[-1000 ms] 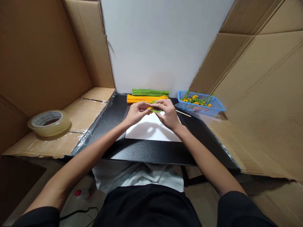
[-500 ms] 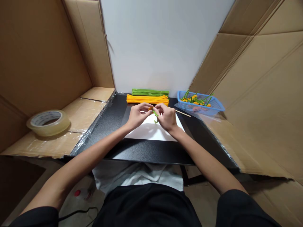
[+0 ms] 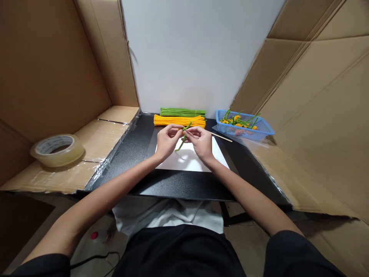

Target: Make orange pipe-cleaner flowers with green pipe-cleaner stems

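Note:
Over a white sheet of paper [image 3: 184, 163], both hands meet at a small pipe cleaner piece. My left hand [image 3: 168, 141] pinches its orange coiled part [image 3: 183, 131], mostly covered by fingertips. My right hand [image 3: 201, 143] pinches a green pipe cleaner [image 3: 181, 144] at the same spot. One green end sticks up past the fingers and another hangs down toward the paper. Behind the hands lie a bundle of orange pipe cleaners [image 3: 173, 120] and a bundle of green pipe cleaners [image 3: 181, 112].
A blue plastic basket [image 3: 261, 132] with several green and orange pipe cleaner pieces stands at the back right. A thin wooden stick [image 3: 222, 137] lies near it. A roll of clear tape [image 3: 57, 151] rests on cardboard [image 3: 89, 140] at left. Cardboard walls flank the black table [image 3: 173, 184].
The green pipe cleaner has turned, so its ends now point up and down-left instead of curling below the right fingers. Both hands stay close together, the right slightly further left.

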Demonstrator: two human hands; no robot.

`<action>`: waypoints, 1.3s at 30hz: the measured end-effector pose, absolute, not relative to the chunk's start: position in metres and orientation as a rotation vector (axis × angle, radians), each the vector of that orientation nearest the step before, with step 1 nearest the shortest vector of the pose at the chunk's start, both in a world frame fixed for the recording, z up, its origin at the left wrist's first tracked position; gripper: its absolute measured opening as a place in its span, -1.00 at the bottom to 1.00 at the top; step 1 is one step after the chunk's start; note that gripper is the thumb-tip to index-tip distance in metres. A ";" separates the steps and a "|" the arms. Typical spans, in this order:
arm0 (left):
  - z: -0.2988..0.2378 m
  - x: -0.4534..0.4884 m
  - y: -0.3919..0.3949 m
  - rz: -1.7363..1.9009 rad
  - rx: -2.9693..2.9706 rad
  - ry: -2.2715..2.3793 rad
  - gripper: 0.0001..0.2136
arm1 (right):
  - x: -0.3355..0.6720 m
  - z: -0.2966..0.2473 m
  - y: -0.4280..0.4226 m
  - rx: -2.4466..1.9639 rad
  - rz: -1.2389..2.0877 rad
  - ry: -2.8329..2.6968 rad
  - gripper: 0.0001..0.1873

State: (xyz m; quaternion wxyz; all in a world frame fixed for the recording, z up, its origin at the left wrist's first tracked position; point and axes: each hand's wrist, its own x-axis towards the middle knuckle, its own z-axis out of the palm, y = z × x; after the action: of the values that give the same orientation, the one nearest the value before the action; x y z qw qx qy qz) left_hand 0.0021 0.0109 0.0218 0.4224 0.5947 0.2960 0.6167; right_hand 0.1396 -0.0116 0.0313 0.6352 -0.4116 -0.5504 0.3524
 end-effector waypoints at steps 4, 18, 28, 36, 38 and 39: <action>0.025 0.000 0.006 1.523 1.576 0.761 -0.69 | 0.143 0.033 -0.014 -0.956 0.618 -1.333 -0.58; 0.020 0.000 0.010 1.665 1.774 0.841 -0.77 | 0.136 0.031 -0.016 -0.959 0.831 -1.273 -0.47; 0.020 -0.006 0.007 1.583 1.998 0.782 -0.75 | 0.144 0.033 -0.011 -0.965 0.803 -1.309 -0.44; 0.016 -0.009 0.016 1.477 2.098 0.718 -0.64 | 0.149 0.042 -0.016 -1.054 0.385 -1.521 -0.77; 0.016 -0.010 0.018 1.464 2.050 0.728 -0.64 | 0.153 0.044 -0.014 -1.085 0.347 -1.561 -0.79; 0.016 -0.010 0.019 1.460 2.020 0.732 -0.64 | 0.156 0.044 -0.012 -1.088 0.351 -1.565 -0.78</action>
State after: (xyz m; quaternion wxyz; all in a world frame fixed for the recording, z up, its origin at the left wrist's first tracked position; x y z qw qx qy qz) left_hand -0.0101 0.0189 0.0158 0.2686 0.7490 0.2713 0.5415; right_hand 0.1561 -0.0115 0.0441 0.5660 -0.4629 -0.6657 0.1491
